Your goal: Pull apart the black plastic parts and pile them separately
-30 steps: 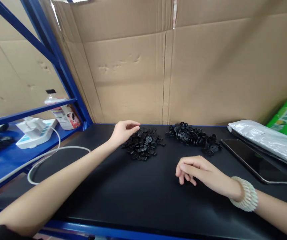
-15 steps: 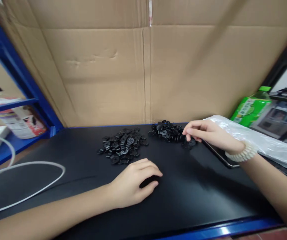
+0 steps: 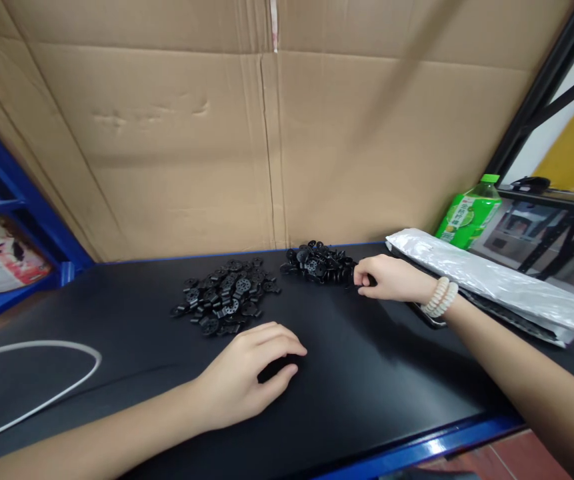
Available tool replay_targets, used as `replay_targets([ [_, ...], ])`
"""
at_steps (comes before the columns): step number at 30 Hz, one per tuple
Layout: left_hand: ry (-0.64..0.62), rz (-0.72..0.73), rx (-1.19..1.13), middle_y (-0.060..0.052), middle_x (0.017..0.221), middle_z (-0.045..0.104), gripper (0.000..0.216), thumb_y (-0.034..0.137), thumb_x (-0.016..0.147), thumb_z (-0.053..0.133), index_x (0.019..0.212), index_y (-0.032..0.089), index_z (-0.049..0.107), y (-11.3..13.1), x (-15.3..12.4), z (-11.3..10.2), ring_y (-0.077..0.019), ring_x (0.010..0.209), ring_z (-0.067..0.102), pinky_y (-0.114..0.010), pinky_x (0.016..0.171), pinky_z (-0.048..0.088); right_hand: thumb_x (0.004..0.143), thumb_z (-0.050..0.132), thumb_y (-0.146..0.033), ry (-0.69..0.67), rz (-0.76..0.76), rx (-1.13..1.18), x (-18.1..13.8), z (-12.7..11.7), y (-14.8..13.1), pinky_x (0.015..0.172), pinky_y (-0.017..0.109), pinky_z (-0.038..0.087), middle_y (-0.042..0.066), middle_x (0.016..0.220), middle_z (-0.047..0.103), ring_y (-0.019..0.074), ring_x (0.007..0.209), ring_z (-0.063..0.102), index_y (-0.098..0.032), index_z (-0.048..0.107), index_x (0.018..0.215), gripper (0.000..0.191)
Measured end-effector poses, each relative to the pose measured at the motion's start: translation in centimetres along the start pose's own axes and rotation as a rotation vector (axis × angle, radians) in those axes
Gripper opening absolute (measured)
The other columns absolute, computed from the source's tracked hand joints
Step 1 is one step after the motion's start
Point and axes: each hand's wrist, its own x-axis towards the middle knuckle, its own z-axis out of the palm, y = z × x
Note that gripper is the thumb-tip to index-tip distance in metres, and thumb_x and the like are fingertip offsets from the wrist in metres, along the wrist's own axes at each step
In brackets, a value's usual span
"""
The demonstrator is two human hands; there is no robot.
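Note:
My left hand [image 3: 254,375] rests on the black tabletop [image 3: 337,393], thumb and fingers apart, holding nothing. Just beyond it lies a heap of small black plastic parts [image 3: 229,293] with round perforated discs. A second pile of black disc-shaped parts [image 3: 317,263] sits farther back, near the cardboard. At that pile's right edge is my right hand [image 3: 387,278], its fingers curled in and the thumb brought up to them. Whatever is between those fingertips is hidden. A beaded bracelet [image 3: 441,298] circles the right wrist.
Cardboard [image 3: 177,160] stands upright along the table's back edge. On the right lie a white plastic package [image 3: 491,283] and a dark flat tray-like object under it, near a green-labelled bottle [image 3: 471,213]. A white cable [image 3: 94,360] loops at left beside a blue shelf frame [image 3: 47,227].
My right hand has closed its fingers and dropped toward the right end of the far pile, covering parts seen there before. The view has turned right; my left hand keeps its pose.

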Motion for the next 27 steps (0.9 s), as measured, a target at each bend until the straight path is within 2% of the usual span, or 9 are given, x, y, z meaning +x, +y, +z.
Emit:
replay_targets([
  [4, 0.064, -0.149, -0.119, -0.006, 0.095, 0.066, 0.023, 0.015, 0.084, 0.055, 0.105, 0.018, 0.062, -0.1, 0.3, 0.2, -0.0146, 0.076, 0.059, -0.026, 0.067, 0.048, 0.077, 0.059, -0.015, 0.084, -0.069, 0.052, -0.1, 0.3, -2.3, 0.064, 0.027, 0.043, 0.003, 0.077, 0.065, 0.0159, 0.068, 0.058, -0.017, 0.063, 0.077, 0.005],
  [6, 0.104, -0.279, -0.271, -0.007, 0.099, 0.065, 0.03, 0.021, 0.083, 0.057, 0.112, 0.018, 0.058, -0.2, 0.6, 0.4, -0.0143, 0.074, 0.058, -0.026, 0.065, 0.048, 0.085, 0.055, -0.021, 0.12, -0.138, 0.211, -0.3, 1.0, -4.0, 0.062, 0.026, 0.045, 0.003, 0.08, 0.065, 0.0146, 0.066, 0.058, -0.018, 0.062, 0.085, 0.008],
  [9, 0.153, -0.427, -0.508, -0.01, 0.106, 0.061, 0.043, 0.029, 0.081, 0.061, 0.12, 0.016, 0.052, -0.5, 0.8, 0.6, -0.0138, 0.075, 0.057, -0.028, 0.067, 0.05, 0.092, 0.051, -0.023, 0.159, -0.302, 0.467, -0.8, 2.6, -6.6, 0.073, 0.029, 0.048, 0.005, 0.089, 0.066, 0.017, 0.08, 0.06, -0.02, 0.065, 0.094, 0.014],
  [12, 0.15, -0.448, -0.579, -0.007, 0.097, 0.062, 0.036, 0.029, 0.078, 0.065, 0.109, 0.014, 0.06, -0.6, 0.9, 0.6, -0.0123, 0.071, 0.054, -0.027, 0.066, 0.048, 0.095, 0.046, -0.02, 0.128, -0.389, 0.588, -1.2, 4.3, -8.2, 0.075, 0.029, 0.047, 0.005, 0.09, 0.062, 0.0161, 0.083, 0.059, -0.023, 0.069, 0.098, 0.024],
  [15, 0.168, -0.435, -0.6, -0.003, 0.083, 0.063, 0.025, 0.027, 0.076, 0.067, 0.097, 0.013, 0.066, -0.7, 0.9, 0.6, -0.0112, 0.065, 0.053, -0.025, 0.063, 0.046, 0.094, 0.049, -0.021, 0.115, -0.348, 0.67, -1.5, 5.4, -8.9, 0.074, 0.029, 0.047, 0.004, 0.088, 0.061, 0.0161, 0.08, 0.059, -0.024, 0.069, 0.1, 0.021],
  [17, 0.205, -0.436, -0.656, -0.002, 0.082, 0.065, 0.027, 0.026, 0.074, 0.069, 0.099, 0.014, 0.067, -0.8, 0.8, 0.6, -0.0113, 0.065, 0.054, -0.026, 0.064, 0.047, 0.09, 0.057, -0.024, 0.114, -0.28, 0.74, -1.5, 5.8, -9.1, 0.074, 0.03, 0.048, 0.003, 0.084, 0.063, 0.0164, 0.078, 0.059, -0.023, 0.065, 0.099, 0.012],
  [19, 0.224, -0.442, -0.703, -0.003, 0.084, 0.067, 0.031, 0.026, 0.073, 0.071, 0.101, 0.014, 0.068, -0.9, 0.7, 0.8, -0.0124, 0.067, 0.057, -0.028, 0.069, 0.049, 0.085, 0.064, -0.027, 0.099, -0.213, 0.793, -1.5, 6.1, -9.3, 0.071, 0.029, 0.048, 0.001, 0.078, 0.062, 0.0157, 0.074, 0.058, -0.021, 0.062, 0.089, 0.008],
  [22, 0.242, -0.461, -0.723, -0.005, 0.086, 0.071, 0.031, 0.025, 0.073, 0.072, 0.101, 0.013, 0.069, -1.0, 0.7, 0.9, -0.0155, 0.074, 0.064, -0.031, 0.077, 0.052, 0.082, 0.067, -0.03, 0.083, -0.144, 0.822, -1.5, 6.4, -9.4, 0.066, 0.027, 0.047, 0.0, 0.073, 0.059, 0.0141, 0.068, 0.055, -0.019, 0.057, 0.075, 0.016],
  [27, 0.322, -0.537, -0.72, -0.004, 0.077, 0.072, 0.021, 0.025, 0.078, 0.067, 0.095, 0.013, 0.071, -0.7, 0.8, 0.7, -0.0176, 0.077, 0.068, -0.032, 0.081, 0.053, 0.081, 0.066, -0.037, 0.048, -0.027, 0.953, -1.4, 7.1, -9.5, 0.058, 0.025, 0.044, -0.002, 0.07, 0.053, 0.0115, 0.062, 0.05, -0.019, 0.051, 0.073, 0.024],
])
